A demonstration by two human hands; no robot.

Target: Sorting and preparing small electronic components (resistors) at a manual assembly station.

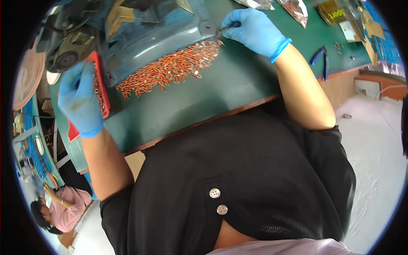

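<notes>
Nearest us is our own black top (pixel 238 170), its two buttons (pixel 218 201) low in view, and beyond it the green bench (pixel 204 100). At far left our left hand (pixel 78 100), in a blue glove, is curled around the edge of a red tray (pixel 103 91) and holds it tilted. Just right of it lies a long heap of small orange parts (pixel 168 70) with thin metal legs, banked against the foot of a blue-grey machine (pixel 153 38). Further right, our gloved right hand (pixel 250 29) pinches narrow on a dark slim tool (pixel 231 25) at the heap's upper end. Blue pliers (pixel 323 59) lie well apart to the right. We judge the parts light, stiff and easily scattered, with legs that bend; best picked singly by the body.
</notes>
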